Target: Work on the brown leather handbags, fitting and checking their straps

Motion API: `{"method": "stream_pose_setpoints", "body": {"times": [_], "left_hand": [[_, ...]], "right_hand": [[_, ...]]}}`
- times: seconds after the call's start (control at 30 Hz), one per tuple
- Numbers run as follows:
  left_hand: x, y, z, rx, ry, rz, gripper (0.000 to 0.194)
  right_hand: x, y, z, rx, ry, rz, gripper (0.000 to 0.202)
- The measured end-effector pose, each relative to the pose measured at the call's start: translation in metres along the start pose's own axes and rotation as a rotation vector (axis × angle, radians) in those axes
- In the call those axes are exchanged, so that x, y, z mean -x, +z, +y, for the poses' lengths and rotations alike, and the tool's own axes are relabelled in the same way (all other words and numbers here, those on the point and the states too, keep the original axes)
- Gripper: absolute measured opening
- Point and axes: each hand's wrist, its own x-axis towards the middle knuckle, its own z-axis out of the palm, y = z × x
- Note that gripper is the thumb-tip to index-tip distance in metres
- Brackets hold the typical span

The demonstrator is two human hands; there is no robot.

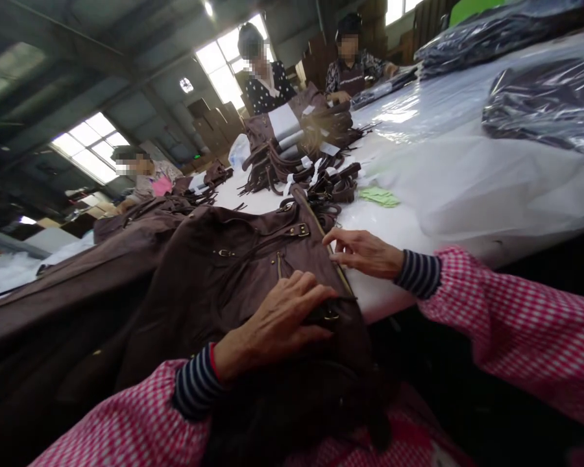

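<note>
A dark brown bag (253, 285) with brass-coloured buckles, straps and small zips lies in front of me. Along its right edge runs a long brass-toned zip (341, 275). My left hand (279, 318) rests on the bag's front, fingers stretched toward the zip's near end and thumb apart. At the zip's edge, farther from me, my right hand (367, 251) has curled fingers that close on the bag's rim; the exact contact at the fingertips is small and partly hidden. Below my left hand the bag falls into dark shadow.
More brown bags (78, 279) are heaped at left. Behind lies a pile of brown bags with straps and tags (296, 139). Plastic-wrapped goods (540, 104) and clear sheeting (491, 181) cover the table's right. A green scrap (379, 196) lies nearby. Three people work beyond.
</note>
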Motion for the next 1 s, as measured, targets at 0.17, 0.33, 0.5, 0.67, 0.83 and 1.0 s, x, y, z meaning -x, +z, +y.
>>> {"method": "stream_pose_setpoints", "body": {"times": [0.17, 0.33, 0.5, 0.67, 0.83, 1.0], "left_hand": [[0.002, 0.013, -0.018, 0.206, -0.122, 0.193, 0.043], [-0.003, 0.011, -0.013, 0.148, -0.073, 0.201, 0.042], [0.026, 0.027, 0.034, -0.259, -0.044, 0.37, 0.038], [0.066, 0.059, 0.084, -0.354, 0.168, 0.166, 0.04], [0.053, 0.096, 0.084, -0.403, 0.308, 0.381, 0.028], [0.023, 0.152, 0.058, -0.261, 0.401, 0.398, 0.015]], "right_hand": [[0.135, 0.021, -0.014, -0.213, 0.15, 0.285, 0.022], [0.207, 0.08, -0.013, -0.536, 0.398, 0.047, 0.039], [0.196, 0.111, -0.024, -0.691, 0.381, 0.078, 0.046], [0.19, 0.093, -0.035, -0.727, 0.38, 0.05, 0.036], [0.186, 0.069, -0.034, -0.481, 0.196, -0.08, 0.034], [0.165, 0.043, -0.019, -0.082, -0.104, -0.146, 0.029]]}}
